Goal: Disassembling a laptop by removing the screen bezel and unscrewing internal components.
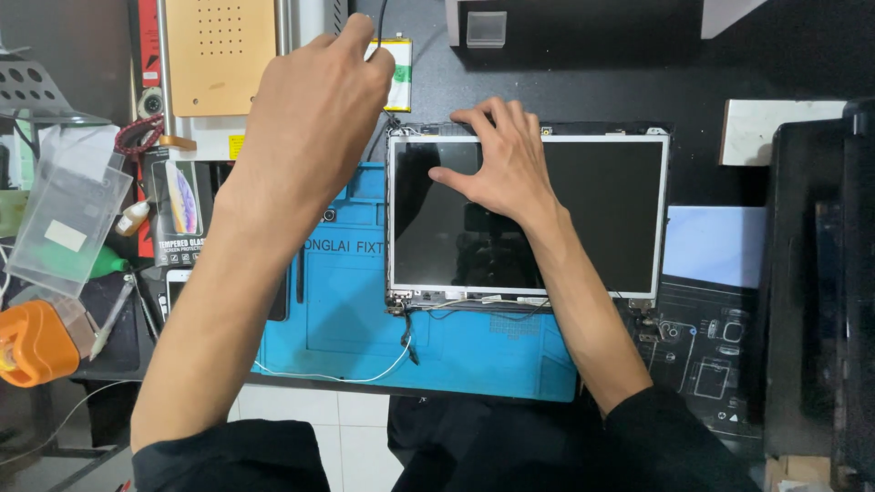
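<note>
1. Nearest: black sleeves at the bottom edge, white floor tiles between them, two bare forearms reaching up over the bench (729, 82).
2. Under the arms, a blue work mat (355, 319) with white raised lettering, and a thin white wire (365, 374) curling across its lower part.
3. On the mat, partly over its right edge, a laptop screen panel (602, 219) lying flat, dark glass in a silver frame, loose cables along its near edge.
4. Right hand (501, 169) spread flat on the upper left part of the panel, fingers open and gripping nothing, only pressing down.
5. Left hand (314, 100) raised beyond the panel's far left corner, fingers (357, 27) pinched together near a thin dark cable (378, 23); whether really holding it, cannot tell.
6. For doing this step well, probably: steady, light pressure on the glass, slow pull along the cable line, no bending at the corner.
7. Left of the mat: an upright rectangular package (178, 214) with a phone picture and white print, a clear plastic bag (68, 210) with a white label, an orange tool (32, 342).
8. Farthest: a flat silver pouch with green-yellow edge (401, 73), a tan perforated plate (219, 50).
</note>
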